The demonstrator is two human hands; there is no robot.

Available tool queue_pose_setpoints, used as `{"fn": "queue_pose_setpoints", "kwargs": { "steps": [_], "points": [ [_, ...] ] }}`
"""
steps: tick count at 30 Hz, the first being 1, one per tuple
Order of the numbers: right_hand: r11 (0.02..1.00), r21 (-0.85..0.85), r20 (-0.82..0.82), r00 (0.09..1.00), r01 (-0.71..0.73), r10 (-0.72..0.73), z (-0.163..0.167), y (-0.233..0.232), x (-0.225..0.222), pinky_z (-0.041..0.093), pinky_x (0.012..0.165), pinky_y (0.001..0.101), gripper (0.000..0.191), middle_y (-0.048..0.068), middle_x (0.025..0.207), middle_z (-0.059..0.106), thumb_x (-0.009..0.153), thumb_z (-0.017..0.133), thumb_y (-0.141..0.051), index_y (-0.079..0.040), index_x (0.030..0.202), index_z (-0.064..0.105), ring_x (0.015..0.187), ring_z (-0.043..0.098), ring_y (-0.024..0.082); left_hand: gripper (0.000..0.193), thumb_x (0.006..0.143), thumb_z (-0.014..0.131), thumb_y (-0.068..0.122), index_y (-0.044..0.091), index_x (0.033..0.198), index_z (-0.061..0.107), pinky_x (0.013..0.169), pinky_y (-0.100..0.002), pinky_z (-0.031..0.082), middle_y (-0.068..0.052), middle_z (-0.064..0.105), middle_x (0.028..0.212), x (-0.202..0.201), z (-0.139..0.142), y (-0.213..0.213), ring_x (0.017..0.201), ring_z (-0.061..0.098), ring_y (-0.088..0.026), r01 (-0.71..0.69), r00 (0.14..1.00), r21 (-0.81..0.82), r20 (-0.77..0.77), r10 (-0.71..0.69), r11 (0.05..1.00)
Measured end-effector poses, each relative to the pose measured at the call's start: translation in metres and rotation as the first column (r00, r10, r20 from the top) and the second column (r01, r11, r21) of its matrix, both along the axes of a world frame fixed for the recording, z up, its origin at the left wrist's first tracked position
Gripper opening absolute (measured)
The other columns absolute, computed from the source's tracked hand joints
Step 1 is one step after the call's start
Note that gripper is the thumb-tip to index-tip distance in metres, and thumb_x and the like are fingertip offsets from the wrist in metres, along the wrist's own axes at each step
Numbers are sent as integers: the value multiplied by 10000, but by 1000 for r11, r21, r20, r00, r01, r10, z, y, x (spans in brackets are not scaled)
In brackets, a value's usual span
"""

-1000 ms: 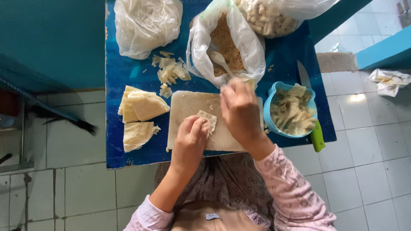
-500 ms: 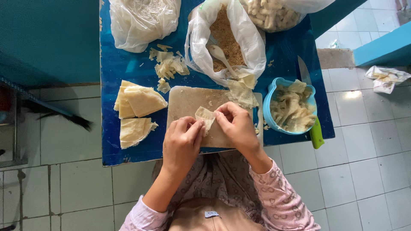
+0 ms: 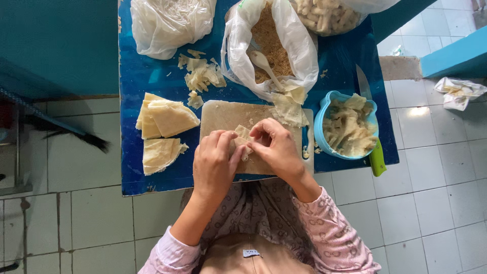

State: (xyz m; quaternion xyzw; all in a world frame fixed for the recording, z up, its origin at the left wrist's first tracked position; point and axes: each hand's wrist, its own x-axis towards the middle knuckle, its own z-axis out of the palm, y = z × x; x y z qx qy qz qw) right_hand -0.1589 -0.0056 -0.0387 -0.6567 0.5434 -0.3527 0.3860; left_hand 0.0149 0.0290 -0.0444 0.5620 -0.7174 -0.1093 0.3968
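Both hands meet over a pale cutting board point(image 3: 223, 115) on a small blue table point(image 3: 152, 76). My left hand point(image 3: 215, 162) and my right hand point(image 3: 276, 149) pinch a small pale wrapper piece point(image 3: 243, 136) between their fingertips, folding it. More loose wrapper pieces point(image 3: 288, 109) lie at the board's far right corner. A white spoon point(image 3: 264, 65) rests in an open plastic bag of brown crumbly filling point(image 3: 271, 43) just beyond the board.
Folded triangular wrapper stacks point(image 3: 165, 119) lie left of the board, scraps point(image 3: 200, 76) behind them. A blue bowl point(image 3: 324, 109) of rolled pieces stands right, with a green-handled knife point(image 3: 374, 152) beside it. Two more plastic bags point(image 3: 170, 23) sit at the back. Tiled floor surrounds the table.
My right hand came back from the filling bag to the board and joined the left hand on the wrapper piece. The wrapper is now being pinched together by both hands.
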Motion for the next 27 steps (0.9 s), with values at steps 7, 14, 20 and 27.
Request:
{"fn": "queue_pose_setpoints", "kwargs": {
  "steps": [7,14,20,27],
  "points": [
    [993,-37,-73,991,112,-115,2,8,6,534,677,252,160,42,881,669,852,748,-24,-23,993,673,752,646,103,145,915,743,184,105,1026,693,823,-410,474,-57,653,1073,2,0,0,976,626,-271,39,998,-5,53,-39,999],
    [925,-368,-116,983,90,-141,5,15,10,532,810,323,235,66,929,696,845,732,34,-50,1059,684,860,675,196,106,900,744,180,122,989,740,793,-407,464,-30,655,1020,2,1,0,933,621,-251,35,998,-23,60,-34,999],
    [943,-329,-121,989,45,-89,4,13,11,507,880,356,304,55,920,702,827,738,3,-76,1113,668,913,684,223,121,919,735,187,105,1006,724,801,-410,459,-45,661,1059,2,0,0,966,628,-263,25,997,12,68,-26,1000],
    [972,-234,-201,978,7,-55,1,5,9,496,851,370,180,26,884,683,815,774,-77,-84,969,681,931,624,231,258,924,729,188,85,1158,703,860,-415,473,-73,646,1148,3,-3,-1,1025,619,-277,56,997,1,44,-56,998]
  ]
}}
